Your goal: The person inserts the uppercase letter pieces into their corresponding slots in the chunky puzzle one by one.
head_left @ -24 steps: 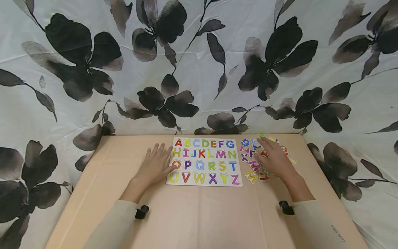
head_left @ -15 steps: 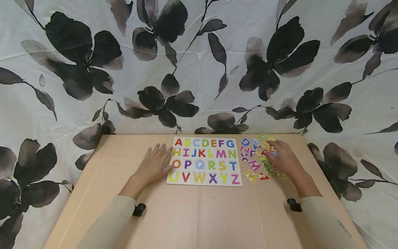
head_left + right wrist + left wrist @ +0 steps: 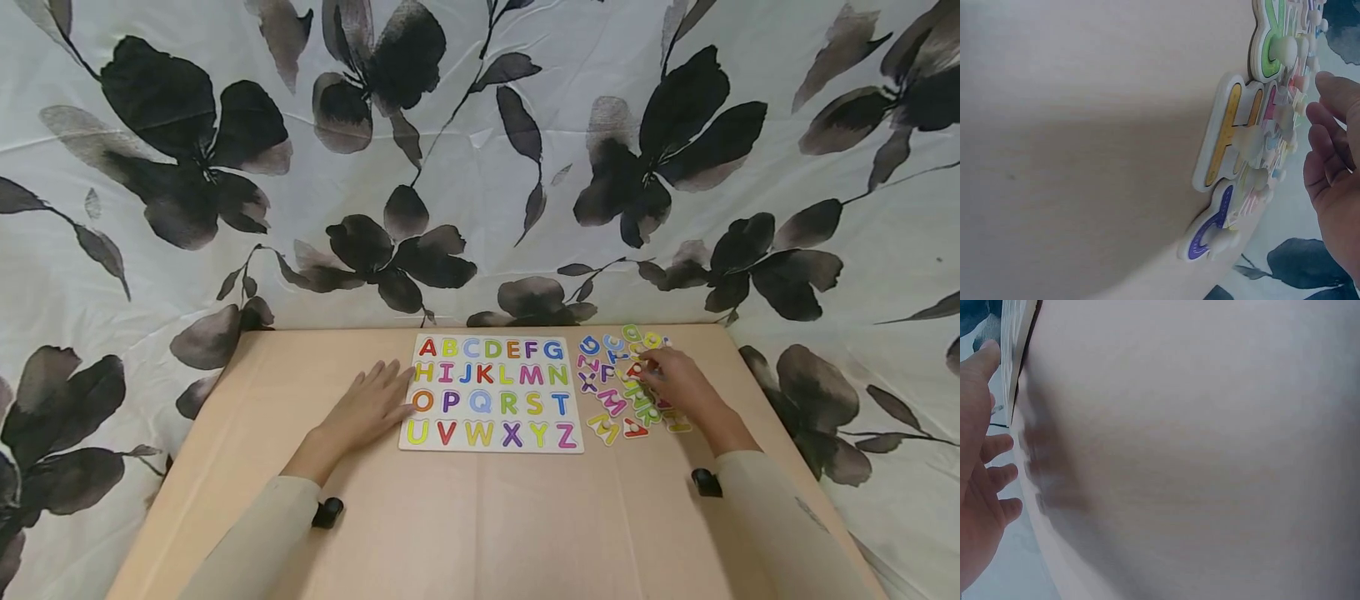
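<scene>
A white alphabet board (image 3: 462, 417) with coloured letters from A to Z lies mid-table. My left hand (image 3: 363, 408) rests flat with fingers spread at its left edge, the thumb near the O. To the right of the board, my right hand (image 3: 684, 387) hovers over a heap of loose letter pieces, fingertips close above them. Its fingers (image 3: 1335, 140) are bent loosely, with nothing visible between them and the thumb. Among the pieces are a pink M (image 3: 612, 403), a green one (image 3: 1266, 59), an orange H (image 3: 1225, 144) and a purple one (image 3: 1200, 240), with pale knobs.
The light wooden-toned table (image 3: 487, 533) runs up to a floral cloth (image 3: 495, 167) hanging behind and at both sides. Black wrist straps (image 3: 327, 512) show at both sleeves. The heap of pieces reaches the table's far edge.
My right hand first shifts right across the letter pieces, then slightly back left, its fingers drawing closer together. The left hand stays at the board's edge.
</scene>
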`<state>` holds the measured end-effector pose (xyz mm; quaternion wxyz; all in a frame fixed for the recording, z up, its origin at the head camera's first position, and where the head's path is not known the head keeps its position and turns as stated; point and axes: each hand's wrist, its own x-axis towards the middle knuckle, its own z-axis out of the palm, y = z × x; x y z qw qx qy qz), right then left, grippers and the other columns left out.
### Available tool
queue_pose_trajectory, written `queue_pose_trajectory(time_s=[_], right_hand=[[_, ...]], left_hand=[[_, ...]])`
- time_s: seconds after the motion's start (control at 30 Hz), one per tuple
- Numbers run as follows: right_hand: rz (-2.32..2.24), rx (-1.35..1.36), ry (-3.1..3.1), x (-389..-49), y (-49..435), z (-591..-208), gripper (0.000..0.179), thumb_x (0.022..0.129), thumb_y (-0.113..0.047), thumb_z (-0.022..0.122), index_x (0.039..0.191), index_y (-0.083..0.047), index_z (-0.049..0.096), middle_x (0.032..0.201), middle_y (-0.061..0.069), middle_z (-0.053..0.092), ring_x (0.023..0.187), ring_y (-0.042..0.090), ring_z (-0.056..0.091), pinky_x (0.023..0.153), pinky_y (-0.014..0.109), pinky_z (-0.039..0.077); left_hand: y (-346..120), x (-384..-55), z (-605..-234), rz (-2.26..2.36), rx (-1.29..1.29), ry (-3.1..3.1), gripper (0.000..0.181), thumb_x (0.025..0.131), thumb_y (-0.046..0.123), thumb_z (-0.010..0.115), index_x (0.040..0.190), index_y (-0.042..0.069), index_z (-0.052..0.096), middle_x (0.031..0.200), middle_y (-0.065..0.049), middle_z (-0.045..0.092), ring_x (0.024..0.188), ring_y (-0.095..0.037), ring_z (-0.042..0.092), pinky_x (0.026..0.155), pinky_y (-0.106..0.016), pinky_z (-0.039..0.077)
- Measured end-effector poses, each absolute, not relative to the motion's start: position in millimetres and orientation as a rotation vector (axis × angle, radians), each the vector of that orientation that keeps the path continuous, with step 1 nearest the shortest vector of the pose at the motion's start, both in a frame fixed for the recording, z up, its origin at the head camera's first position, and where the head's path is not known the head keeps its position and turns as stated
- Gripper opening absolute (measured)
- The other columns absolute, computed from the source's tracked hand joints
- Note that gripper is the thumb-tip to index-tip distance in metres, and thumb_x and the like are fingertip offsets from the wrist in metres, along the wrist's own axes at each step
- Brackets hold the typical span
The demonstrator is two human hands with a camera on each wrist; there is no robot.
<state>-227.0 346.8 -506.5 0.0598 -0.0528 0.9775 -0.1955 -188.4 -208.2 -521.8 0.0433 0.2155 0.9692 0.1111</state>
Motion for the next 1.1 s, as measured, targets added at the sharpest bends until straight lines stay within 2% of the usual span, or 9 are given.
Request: queue_pose_trajectory(time_s=[0.33,0.5,0.6,0.7,0.83,0.93,1.1], right_hand=[[-0.543,-0.151,2.935,-243.1,342.0,-515.1,0.028,0.098,-0.016,0.072,0.119,0.001,0.069,0.103,0.014,0.066,0.093,0.028,0.057,0.086,0.046,0.056],[-0.524,-0.146,2.952,-244.4,340.5,-517.0,0.024,0.098,-0.016,0.071,0.114,0.001,0.07,0.102,0.014,0.068,0.094,0.03,0.058,0.094,0.055,0.047],[-0.546,-0.12,2.938,-244.8,340.3,-517.4,0.022,0.099,-0.016,0.07,0.114,0.0,0.069,0.101,0.013,0.068,0.094,0.03,0.057,0.095,0.058,0.042],[-0.568,-0.081,2.919,-243.4,339.0,-518.2,0.02,0.1,-0.017,0.069,0.113,-0.001,0.069,0.1,0.012,0.067,0.093,0.028,0.057,0.092,0.052,0.047],[-0.574,-0.03,2.897,-241.1,338.8,-517.2,0.02,0.101,-0.017,0.068,0.113,-0.001,0.068,0.099,0.013,0.065,0.091,0.027,0.057,0.081,0.039,0.054],[-0.593,-0.004,2.883,-238.2,339.4,-514.2,0.022,0.102,-0.016,0.067,0.116,0.001,0.066,0.1,0.014,0.064,0.09,0.027,0.057,0.075,0.032,0.053],[-0.649,-0.009,2.891,-233.8,337.8,-504.5,0.022,0.103,-0.015,0.065,0.118,0.001,0.064,0.103,0.016,0.063,0.086,0.025,0.059,0.069,0.029,0.053]], left_hand=[[-212.5,-187.7,-525.9,0.453,0.647,2.904,0.067,0.104,0.047,0.056,0.161,0.014,0.039,0.167,-0.022,0.031,0.155,-0.049,0.024,0.121,-0.071,0.023],[-213.7,-188.4,-526.5,0.472,0.68,2.899,0.065,0.104,0.045,0.058,0.159,0.015,0.041,0.166,-0.024,0.031,0.154,-0.051,0.024,0.119,-0.073,0.024],[-214.1,-188.3,-526.8,0.479,0.691,2.896,0.066,0.104,0.045,0.059,0.159,0.014,0.041,0.166,-0.025,0.03,0.154,-0.052,0.024,0.119,-0.074,0.024],[-215.8,-187.3,-528.4,0.481,0.685,2.894,0.067,0.104,0.046,0.058,0.16,0.015,0.04,0.167,-0.024,0.03,0.155,-0.05,0.023,0.119,-0.073,0.024],[-216.8,-186.9,-530.2,0.484,0.691,2.894,0.069,0.103,0.047,0.059,0.161,0.015,0.039,0.168,-0.023,0.029,0.155,-0.049,0.023,0.12,-0.073,0.023],[-216.6,-186.8,-530.2,0.487,0.693,2.891,0.07,0.103,0.046,0.06,0.161,0.014,0.038,0.168,-0.022,0.029,0.155,-0.049,0.022,0.12,-0.073,0.023],[-216.2,-186.9,-530.8,0.473,0.675,2.89,0.073,0.102,0.047,0.061,0.161,0.013,0.037,0.168,-0.021,0.028,0.156,-0.049,0.021,0.121,-0.072,0.022]])
